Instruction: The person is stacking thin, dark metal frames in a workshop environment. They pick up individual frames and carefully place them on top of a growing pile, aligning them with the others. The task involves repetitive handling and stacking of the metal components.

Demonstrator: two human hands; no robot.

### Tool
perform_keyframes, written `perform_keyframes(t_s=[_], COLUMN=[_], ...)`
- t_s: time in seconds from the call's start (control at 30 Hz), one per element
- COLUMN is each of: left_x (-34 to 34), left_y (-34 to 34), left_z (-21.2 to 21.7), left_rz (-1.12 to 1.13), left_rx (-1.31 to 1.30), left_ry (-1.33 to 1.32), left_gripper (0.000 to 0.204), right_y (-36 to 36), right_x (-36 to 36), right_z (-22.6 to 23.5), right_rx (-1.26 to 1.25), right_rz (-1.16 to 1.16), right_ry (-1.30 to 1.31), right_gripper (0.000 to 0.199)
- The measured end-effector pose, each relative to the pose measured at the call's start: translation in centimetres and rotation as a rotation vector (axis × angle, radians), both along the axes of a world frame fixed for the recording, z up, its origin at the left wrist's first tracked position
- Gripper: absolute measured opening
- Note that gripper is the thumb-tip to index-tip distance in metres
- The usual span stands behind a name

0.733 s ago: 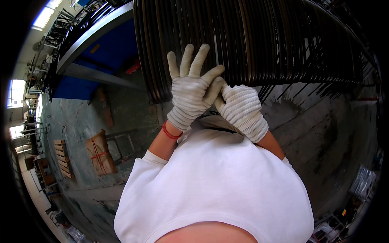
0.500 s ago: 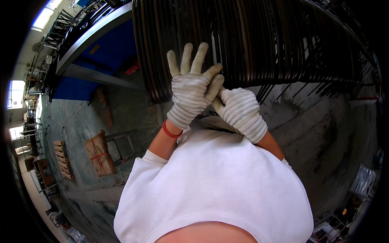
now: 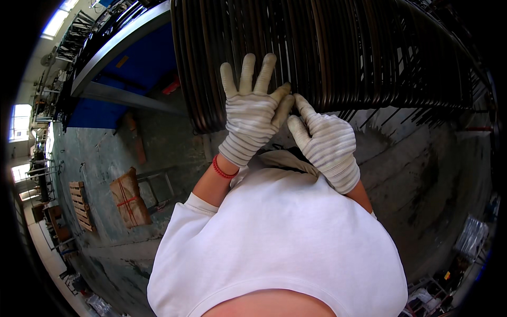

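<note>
In a pale knitted glove with grey stripes, my left hand (image 3: 251,108) lies in front of a row of dark bent metal tubes (image 3: 338,63). Its thumb and forefinger press together in a pinch, while the other three fingers stretch out spread over the tubes. Whatever is between the pinching tips is too small or hidden to name. My right hand (image 3: 328,142), gloved alike, is just to the right. Its forefinger points at the left hand's pinch, near the lower bends of the tubes, and its thumb stands apart; I see nothing in it.
A grey metal frame (image 3: 121,47) with a blue panel (image 3: 92,113) stands at the far left. On the floor to the left lie a brown wrapped bundle (image 3: 129,198) tied with red cord and a wooden pallet (image 3: 82,206). A plastic-wrapped stack (image 3: 471,236) is at the right.
My right hand has drawn back to the right from the left hand's fingertips, and its thumb and forefinger have come apart. The left hand has barely moved and keeps its pinch.
</note>
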State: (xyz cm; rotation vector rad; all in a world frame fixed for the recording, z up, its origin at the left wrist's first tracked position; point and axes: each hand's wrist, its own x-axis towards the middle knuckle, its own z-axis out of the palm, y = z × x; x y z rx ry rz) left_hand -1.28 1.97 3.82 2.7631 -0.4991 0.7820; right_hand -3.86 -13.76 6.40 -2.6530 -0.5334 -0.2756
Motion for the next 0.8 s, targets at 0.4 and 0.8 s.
perform_keyframes(t_s=[0.4, 0.8], left_x=[-0.2, 0.3], left_y=[0.3, -0.1], left_z=[0.6, -0.2], left_rz=[-0.031, -0.037], left_rx=[-0.124, -0.021], left_ry=[0.008, -0.044], left_gripper=[0.035, 0.030], right_y=[1.4, 1.4], right_x=[0.9, 0.7], right_z=[-2.4, -2.5], right_rx=[-0.133, -0.135], right_rz=[0.029, 0.066], right_ry=[0.090, 0.232], right_gripper=[0.036, 0.033])
